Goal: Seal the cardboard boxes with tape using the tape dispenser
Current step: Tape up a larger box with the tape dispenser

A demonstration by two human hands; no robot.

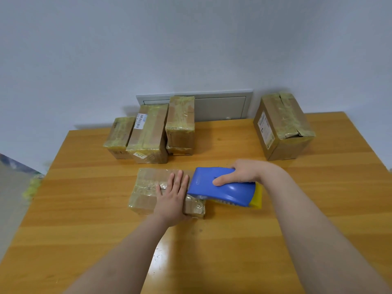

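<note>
A small cardboard box [146, 187] wrapped in shiny tape lies in the middle of the wooden table [84, 230]. My left hand [172, 198] presses flat on its top, fingers straight. My right hand [241, 172] grips a blue tape dispenser [220, 187] with a yellow tape roll, held over the box's right end. The dispenser's front edge touches or nearly touches the box top beside my left fingers.
Three taped boxes [148, 132] stand together at the table's back left. A bigger taped box [282, 126] sits at the back right. A white wall with a grey panel [220, 107] rises behind the table.
</note>
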